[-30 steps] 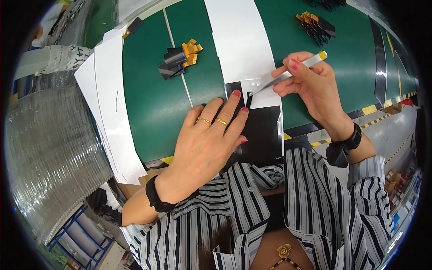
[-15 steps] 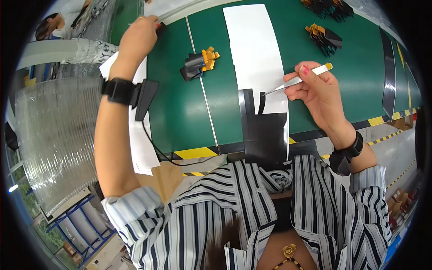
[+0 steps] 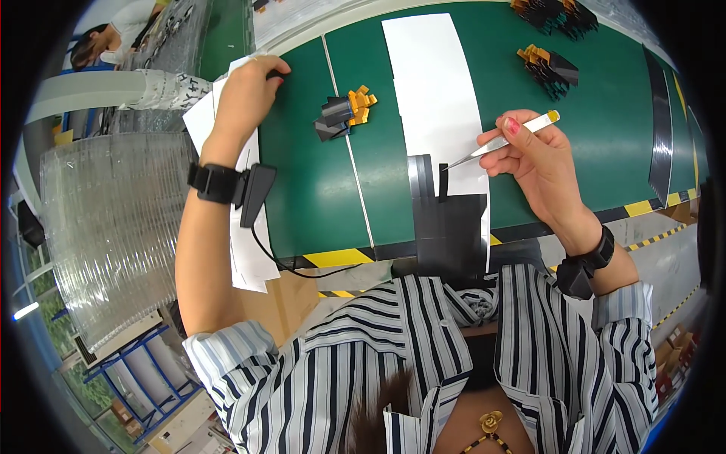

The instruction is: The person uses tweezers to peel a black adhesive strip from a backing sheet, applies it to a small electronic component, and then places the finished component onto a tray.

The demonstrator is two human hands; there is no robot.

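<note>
Here, tweezers (image 3: 493, 144) in pinch of right grip (image 3: 533, 155) across paper edge (image 3: 466, 83), wide green worktop (image 3: 609, 151) beyond; closure of left grip (image 3: 249, 94) unclear.

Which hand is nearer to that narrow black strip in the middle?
Right. The right hand is just right of the narrow black strip, holding tweezers; the left hand is farther off, to its left, by white papers.

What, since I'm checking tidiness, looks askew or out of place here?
The white sheets by the left hand look askew: their corners jut out unevenly instead of lining up. No spill shows.
</note>
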